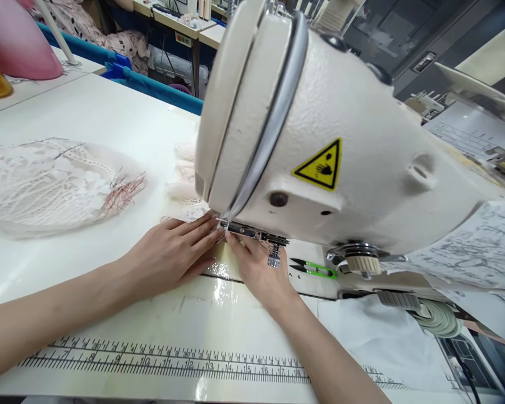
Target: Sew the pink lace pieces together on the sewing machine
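A white sewing machine (pixel 320 112) leans over the table, its needle area at the middle of the view. My left hand (pixel 172 249) lies flat to the left of the needle, fingers stretched out over the edge of pale lace fabric (pixel 187 171). On the right of the needle, my right hand (pixel 261 266) reaches under the machine head with its visible fingers extended; the machine's metal parts hide some of them. The cloth under my fingertips is mostly covered. Green-handled thread snips (pixel 315 269) lie just right of my right hand.
A clear bag (pixel 59 188) of white lace and reddish threads lies at left. A printed ruler strip (pixel 168 362) runs along the front edge. White cloth (pixel 362 331) lies at right beside a pale green coil (pixel 437 318). A pink object (pixel 29 45) stands at the back left.
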Tool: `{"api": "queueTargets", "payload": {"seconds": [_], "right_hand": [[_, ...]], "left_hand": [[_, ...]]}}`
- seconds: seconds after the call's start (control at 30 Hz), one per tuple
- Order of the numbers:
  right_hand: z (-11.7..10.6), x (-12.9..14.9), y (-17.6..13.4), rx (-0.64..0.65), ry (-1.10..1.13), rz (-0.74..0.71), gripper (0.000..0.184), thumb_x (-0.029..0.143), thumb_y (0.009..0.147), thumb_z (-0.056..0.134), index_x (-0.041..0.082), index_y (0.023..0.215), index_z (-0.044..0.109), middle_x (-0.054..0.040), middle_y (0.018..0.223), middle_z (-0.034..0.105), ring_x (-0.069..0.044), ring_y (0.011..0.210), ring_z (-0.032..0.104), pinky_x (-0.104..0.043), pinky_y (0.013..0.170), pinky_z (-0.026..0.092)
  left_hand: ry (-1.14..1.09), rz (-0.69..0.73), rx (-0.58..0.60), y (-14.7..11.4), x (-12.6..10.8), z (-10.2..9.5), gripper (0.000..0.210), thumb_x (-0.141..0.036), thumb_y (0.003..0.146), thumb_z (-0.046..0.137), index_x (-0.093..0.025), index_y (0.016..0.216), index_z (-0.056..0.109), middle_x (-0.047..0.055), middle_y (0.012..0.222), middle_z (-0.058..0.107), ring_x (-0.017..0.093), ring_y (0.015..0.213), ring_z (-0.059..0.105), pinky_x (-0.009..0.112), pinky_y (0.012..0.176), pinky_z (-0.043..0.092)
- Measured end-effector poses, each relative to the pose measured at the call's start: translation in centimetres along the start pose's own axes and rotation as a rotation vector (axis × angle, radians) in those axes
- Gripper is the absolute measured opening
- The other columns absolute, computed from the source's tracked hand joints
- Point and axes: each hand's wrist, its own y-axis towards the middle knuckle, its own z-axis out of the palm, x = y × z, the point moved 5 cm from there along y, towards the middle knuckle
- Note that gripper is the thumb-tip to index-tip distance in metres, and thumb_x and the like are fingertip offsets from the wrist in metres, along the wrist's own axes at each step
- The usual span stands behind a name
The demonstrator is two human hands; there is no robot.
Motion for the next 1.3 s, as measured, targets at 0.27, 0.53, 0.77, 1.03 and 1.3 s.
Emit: {"api": "queueTargets", "payload": {"seconds": [0.27, 0.53, 0.77, 1.03, 1.3], "right_hand": [[0.9, -0.3, -0.8, 0.058, 0.094, 0.119, 0.048, 0.012, 0.101, 0.056, 0.037, 0.141, 0.064, -0.0036, 0.12, 0.077, -0.02, 0.09, 0.071, -0.033, 0.082, 0.059], [1.4, 0.3, -1.2, 0.056, 0.027, 0.052, 0.061, 0.002, 0.092, 0.058, 0.034, 0.143, 0.063, -0.0063, 0.132, 0.073, -0.026, 0.101, 0.069, -0.043, 0.085, 0.06], [0.1, 1.0, 0.2, -0.032, -0.025, -0.027, 0.042, 0.003, 0.096, 0.055, 0.022, 0.13, 0.072, -0.0083, 0.124, 0.077, -0.025, 0.095, 0.07, -0.044, 0.091, 0.058], [-0.1, 1.4, 0.6, 0.047, -0.018, 0.008, 0.044, 0.004, 0.098, 0.051, 0.019, 0.137, 0.066, -0.0127, 0.125, 0.075, -0.024, 0.095, 0.069, -0.047, 0.101, 0.054], [0.6, 0.4, -0.1, 0.031, 0.052, 0.048, 0.048, 0.004, 0.096, 0.056, 0.028, 0.135, 0.069, -0.0087, 0.125, 0.076, -0.025, 0.096, 0.071, -0.045, 0.092, 0.059]], "left_hand": [[0.053, 0.059, -0.079, -0.1, -0.8, -0.5, 0.042, -0.024, 0.112, 0.037, -0.006, 0.118, 0.074, 0.013, 0.121, 0.078, 0.028, 0.105, 0.077, 0.042, 0.093, 0.057], [0.037, 0.039, -0.09, -0.3, -0.6, -0.4, 0.042, -0.027, 0.111, 0.04, -0.003, 0.12, 0.074, 0.017, 0.119, 0.077, 0.031, 0.106, 0.077, 0.043, 0.095, 0.059], [0.025, 0.022, -0.069, -0.3, -0.2, -0.2, 0.043, -0.028, 0.11, 0.04, -0.004, 0.118, 0.075, 0.018, 0.123, 0.076, 0.032, 0.107, 0.077, 0.045, 0.096, 0.06], [-0.018, -0.048, 0.011, -0.4, 0.3, 0.4, 0.045, -0.032, 0.11, 0.038, -0.01, 0.119, 0.077, 0.015, 0.126, 0.075, 0.033, 0.118, 0.073, 0.047, 0.1, 0.061], [-0.093, -0.135, 0.087, -0.5, 0.8, 1.1, 0.049, -0.042, 0.11, 0.037, -0.013, 0.124, 0.074, 0.015, 0.127, 0.075, 0.034, 0.127, 0.068, 0.049, 0.103, 0.058]]}}
